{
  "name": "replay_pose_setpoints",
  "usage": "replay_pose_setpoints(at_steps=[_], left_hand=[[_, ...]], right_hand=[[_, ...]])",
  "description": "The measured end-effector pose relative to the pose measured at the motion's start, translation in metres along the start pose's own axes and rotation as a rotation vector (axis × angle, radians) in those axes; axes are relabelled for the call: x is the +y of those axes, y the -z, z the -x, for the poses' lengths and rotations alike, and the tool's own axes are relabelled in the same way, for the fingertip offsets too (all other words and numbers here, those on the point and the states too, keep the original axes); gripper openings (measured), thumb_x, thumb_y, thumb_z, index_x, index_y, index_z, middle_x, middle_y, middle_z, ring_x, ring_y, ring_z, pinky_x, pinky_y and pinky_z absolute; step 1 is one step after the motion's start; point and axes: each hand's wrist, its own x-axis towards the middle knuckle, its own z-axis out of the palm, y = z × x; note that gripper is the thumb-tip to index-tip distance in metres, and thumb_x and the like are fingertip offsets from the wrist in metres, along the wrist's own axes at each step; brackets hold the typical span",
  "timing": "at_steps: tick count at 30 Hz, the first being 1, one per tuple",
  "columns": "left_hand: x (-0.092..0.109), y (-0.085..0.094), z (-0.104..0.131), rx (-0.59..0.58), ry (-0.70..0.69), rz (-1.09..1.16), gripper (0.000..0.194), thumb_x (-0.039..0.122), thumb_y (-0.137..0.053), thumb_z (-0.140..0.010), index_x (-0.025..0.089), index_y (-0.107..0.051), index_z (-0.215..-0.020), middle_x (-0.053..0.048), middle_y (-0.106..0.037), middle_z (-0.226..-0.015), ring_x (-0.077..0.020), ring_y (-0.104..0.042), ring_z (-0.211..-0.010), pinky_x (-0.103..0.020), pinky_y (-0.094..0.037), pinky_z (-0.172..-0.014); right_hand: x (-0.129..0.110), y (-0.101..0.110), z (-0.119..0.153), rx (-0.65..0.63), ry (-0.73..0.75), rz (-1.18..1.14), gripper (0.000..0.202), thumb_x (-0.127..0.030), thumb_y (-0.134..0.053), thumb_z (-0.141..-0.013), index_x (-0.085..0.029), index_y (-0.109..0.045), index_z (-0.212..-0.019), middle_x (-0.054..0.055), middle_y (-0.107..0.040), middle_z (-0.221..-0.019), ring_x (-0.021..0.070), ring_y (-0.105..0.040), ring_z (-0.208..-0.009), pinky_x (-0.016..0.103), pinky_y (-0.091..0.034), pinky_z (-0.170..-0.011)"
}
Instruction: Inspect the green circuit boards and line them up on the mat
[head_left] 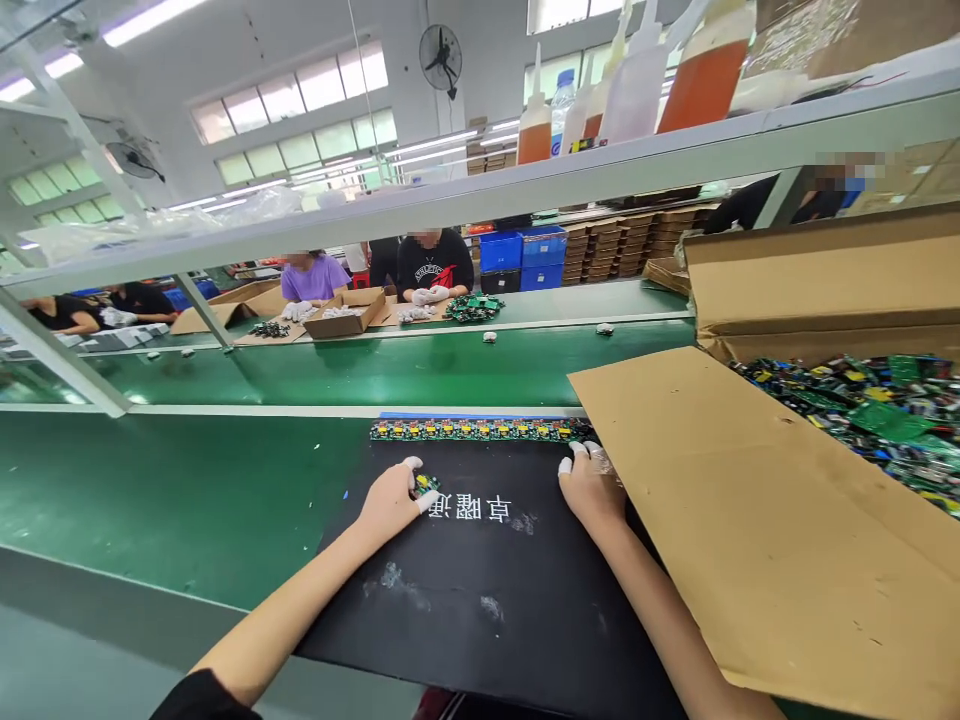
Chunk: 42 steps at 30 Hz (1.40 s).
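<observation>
My left hand (394,498) pinches one small circuit board (427,484) with yellow and green parts between its white-covered thumb and finger. It is over the black mat (450,580), beside white printed characters. Along the mat's far edge runs a straight row of circuit boards (469,430), with repeated yellow and red parts. At the right end of this row is my right hand (592,485), with white finger covers and curled fingers. Its fingertips are close to the last boards. The cardboard flap hides part of this hand, and what its fingers hold is unclear.
An open cardboard box (817,290) heaped with loose circuit boards (885,415) stands at right, its wide flap (750,500) reaching over the mat. Overhead, a shelf (450,200) carries bottles (534,130). Beyond the green conveyor belt (420,365), co-workers (435,265) sit with boards.
</observation>
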Motion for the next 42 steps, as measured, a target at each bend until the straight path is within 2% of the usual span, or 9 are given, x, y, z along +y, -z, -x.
replay_pose_setpoints(at_steps=[6, 12, 18, 22, 25, 29, 35, 38, 42], left_hand=[[-0.047, 0.023, -0.008, 0.098, 0.226, -0.06, 0.039, 0.038, -0.06, -0.08, 0.02, -0.053, -0.114, -0.003, -0.064, -0.088, -0.0215, -0.061, -0.087, -0.029, -0.045, -0.073], [-0.069, 0.024, 0.0, 0.12, 0.291, -0.03, 0.05, 0.038, -0.062, -0.08, 0.02, -0.046, -0.123, -0.006, -0.062, -0.104, -0.0215, -0.062, -0.095, -0.029, -0.047, -0.079], [-0.072, 0.018, 0.007, 0.112, 0.295, 0.003, 0.043, 0.034, -0.059, -0.081, 0.021, -0.05, -0.121, -0.003, -0.062, -0.097, -0.0172, -0.063, -0.085, -0.025, -0.048, -0.076], [-0.07, 0.019, 0.002, 0.124, 0.296, -0.017, 0.042, 0.035, -0.06, -0.08, 0.022, -0.053, -0.12, -0.003, -0.061, -0.095, -0.0188, -0.062, -0.086, -0.026, -0.048, -0.075], [-0.069, 0.023, -0.003, 0.134, 0.267, -0.035, 0.032, 0.023, -0.051, -0.083, 0.025, -0.059, -0.114, -0.003, -0.06, -0.095, -0.0188, -0.061, -0.087, -0.026, -0.048, -0.077], [-0.073, 0.029, -0.007, 0.175, 0.238, -0.04, 0.037, 0.01, -0.038, -0.083, 0.025, -0.065, -0.104, -0.004, -0.057, -0.107, -0.0179, -0.059, -0.093, -0.028, -0.048, -0.083], [-0.071, 0.023, -0.007, 0.222, 0.232, -0.043, 0.031, 0.03, -0.05, -0.085, 0.023, -0.061, -0.113, -0.006, -0.056, -0.103, -0.0205, -0.059, -0.088, -0.031, -0.051, -0.078], [-0.069, 0.016, -0.006, 0.208, 0.179, -0.02, 0.031, 0.022, -0.048, -0.084, 0.027, -0.063, -0.111, -0.004, -0.057, -0.099, -0.0185, -0.06, -0.088, -0.028, -0.05, -0.08], [-0.071, 0.016, -0.005, 0.227, 0.131, 0.027, 0.037, 0.009, -0.037, -0.082, 0.024, -0.067, -0.099, -0.003, -0.061, -0.105, -0.0165, -0.059, -0.096, -0.028, -0.048, -0.09]], right_hand=[[-0.001, 0.002, -0.001, -0.008, 0.001, -0.003, 0.034, -0.017, -0.046, -0.08, -0.004, -0.067, -0.104, 0.019, -0.065, -0.102, 0.0289, -0.058, -0.096, 0.041, -0.044, -0.088], [0.0, 0.001, -0.001, -0.016, 0.005, 0.0, 0.034, -0.017, -0.045, -0.08, -0.005, -0.067, -0.103, 0.019, -0.065, -0.102, 0.0284, -0.058, -0.094, 0.04, -0.044, -0.085], [0.001, 0.001, -0.001, -0.028, 0.017, 0.003, 0.034, -0.017, -0.045, -0.081, -0.005, -0.066, -0.104, 0.019, -0.065, -0.103, 0.0287, -0.057, -0.094, 0.041, -0.044, -0.084], [0.001, 0.001, -0.001, -0.034, 0.015, 0.005, 0.035, -0.017, -0.044, -0.081, -0.003, -0.065, -0.105, 0.021, -0.064, -0.105, 0.0294, -0.057, -0.095, 0.041, -0.044, -0.085], [0.0, 0.001, 0.0, -0.036, 0.015, 0.006, 0.035, -0.017, -0.044, -0.081, -0.004, -0.065, -0.106, 0.02, -0.064, -0.105, 0.0287, -0.057, -0.095, 0.04, -0.044, -0.084], [0.0, 0.002, 0.0, -0.038, 0.01, 0.002, 0.035, -0.018, -0.044, -0.081, -0.005, -0.065, -0.105, 0.019, -0.064, -0.105, 0.0286, -0.057, -0.094, 0.039, -0.044, -0.083], [0.0, 0.003, 0.0, -0.04, -0.004, -0.011, 0.035, -0.017, -0.045, -0.08, -0.004, -0.065, -0.106, 0.019, -0.064, -0.105, 0.0284, -0.057, -0.096, 0.039, -0.043, -0.085], [-0.001, 0.004, 0.0, -0.034, -0.005, -0.012, 0.036, -0.018, -0.043, -0.08, -0.005, -0.065, -0.106, 0.019, -0.064, -0.105, 0.0283, -0.057, -0.096, 0.04, -0.043, -0.086], [-0.001, 0.005, 0.0, -0.028, -0.009, -0.014, 0.036, -0.017, -0.044, -0.08, -0.005, -0.066, -0.106, 0.018, -0.065, -0.104, 0.0283, -0.057, -0.097, 0.04, -0.043, -0.087]])
